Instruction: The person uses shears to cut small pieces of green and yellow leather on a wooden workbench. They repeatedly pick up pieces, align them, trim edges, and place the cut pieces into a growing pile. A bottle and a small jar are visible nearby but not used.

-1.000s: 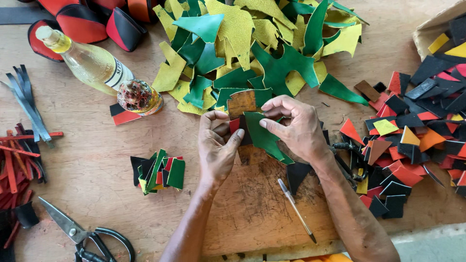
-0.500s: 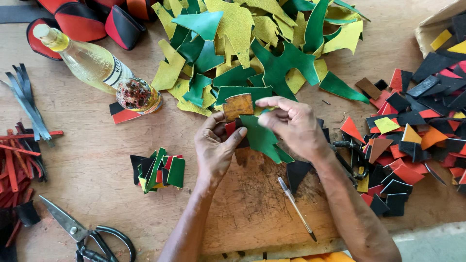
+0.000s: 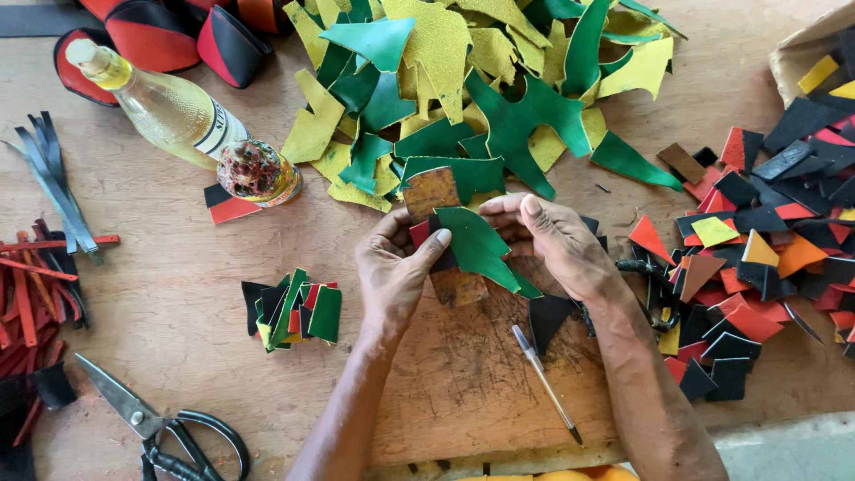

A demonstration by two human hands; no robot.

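My left hand (image 3: 392, 272) and my right hand (image 3: 557, 240) together hold a green leather piece (image 3: 476, 245) over a wooden board (image 3: 463, 383). Under the green piece lie a red and a black scrap, pinched by my left thumb. A brown, stained cardboard template (image 3: 432, 191) sticks up behind them, and its lower end shows below the green piece. My right fingers press the green piece's upper edge.
A pile of green and yellow leather offcuts (image 3: 481, 80) lies beyond the hands. Black, red, orange and yellow cut pieces (image 3: 757, 258) spread at right. A small stack of cut pieces (image 3: 294, 307), scissors (image 3: 151, 423), a pen (image 3: 543, 379), a bottle (image 3: 169, 111) and strips (image 3: 44, 232) are at left.
The hands have shifted the green piece slightly down and left over the template. Nothing else has moved.
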